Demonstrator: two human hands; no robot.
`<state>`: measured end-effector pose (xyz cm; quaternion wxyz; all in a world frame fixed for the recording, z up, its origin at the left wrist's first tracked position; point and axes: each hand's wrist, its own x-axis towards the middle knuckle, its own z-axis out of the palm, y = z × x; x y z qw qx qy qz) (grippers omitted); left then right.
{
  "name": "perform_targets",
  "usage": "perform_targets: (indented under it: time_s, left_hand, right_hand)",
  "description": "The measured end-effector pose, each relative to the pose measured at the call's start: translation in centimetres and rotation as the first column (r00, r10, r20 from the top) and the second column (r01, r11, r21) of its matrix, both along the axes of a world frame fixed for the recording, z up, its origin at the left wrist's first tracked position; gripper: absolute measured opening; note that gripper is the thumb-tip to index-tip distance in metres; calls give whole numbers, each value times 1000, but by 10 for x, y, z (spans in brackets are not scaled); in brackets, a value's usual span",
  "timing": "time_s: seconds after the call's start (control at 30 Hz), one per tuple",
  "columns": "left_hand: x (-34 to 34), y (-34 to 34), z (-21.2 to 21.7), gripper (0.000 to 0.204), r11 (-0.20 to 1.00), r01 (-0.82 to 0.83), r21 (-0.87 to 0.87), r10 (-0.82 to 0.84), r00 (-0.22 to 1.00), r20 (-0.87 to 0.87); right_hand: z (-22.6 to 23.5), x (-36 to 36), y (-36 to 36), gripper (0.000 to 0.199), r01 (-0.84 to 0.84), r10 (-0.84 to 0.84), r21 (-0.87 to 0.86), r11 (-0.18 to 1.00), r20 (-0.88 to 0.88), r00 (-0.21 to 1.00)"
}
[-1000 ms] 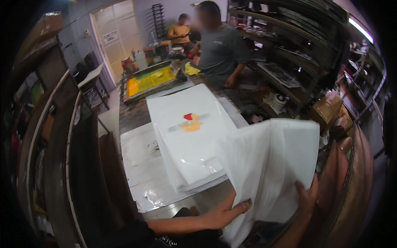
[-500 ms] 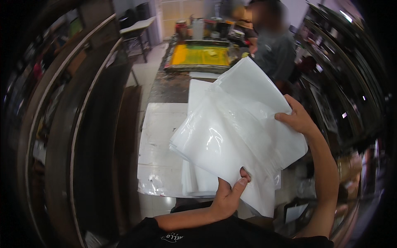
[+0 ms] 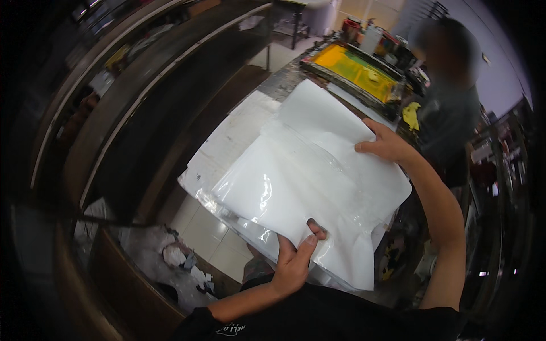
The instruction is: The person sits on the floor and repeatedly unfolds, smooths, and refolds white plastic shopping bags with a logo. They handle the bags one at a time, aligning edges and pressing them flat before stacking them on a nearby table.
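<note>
Both my hands hold a stack of glossy white plastic bags [image 3: 301, 176], fanned and bulging over the white tabletop. At its near edge, my left hand [image 3: 292, 266] is closed on the bags, its thumb on top and fingertips showing through a cut-out handle hole. My right hand [image 3: 388, 143] pinches the far right edge, thumb on top, with the other fingers mostly hidden beneath. More white plastic shows under the near side of the held bags.
A white-covered table [image 3: 227, 136] lies under the bags. Beyond it is a screen-printing frame [image 3: 358, 71] with yellow ink, with containers behind. A person in grey [image 3: 452, 102] stands at the far right. Dark racks [image 3: 165, 96] line the left; crumpled plastic [image 3: 153, 250] lies below them.
My view has turned, so the table and printing frame now appear slanted and farther right. The bags are lower and flatter over the table; both hands keep their hold.
</note>
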<state>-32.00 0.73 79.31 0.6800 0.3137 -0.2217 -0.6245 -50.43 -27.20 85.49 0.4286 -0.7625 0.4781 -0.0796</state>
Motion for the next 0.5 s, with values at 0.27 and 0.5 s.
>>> perform_targets:
  time_s: [0.27,0.5]
  left_hand:
    - [-13,-4,-52,38,987,-112,117,100,990,101]
    - [-11,-6,-48,44,988,-139,63,128,979,159]
  right_hand:
    - [-68,-3,-21,81,6,-3,51,999,-66,998]
    - [-104,-23,-49,95,31,-28,185,982,-22,999]
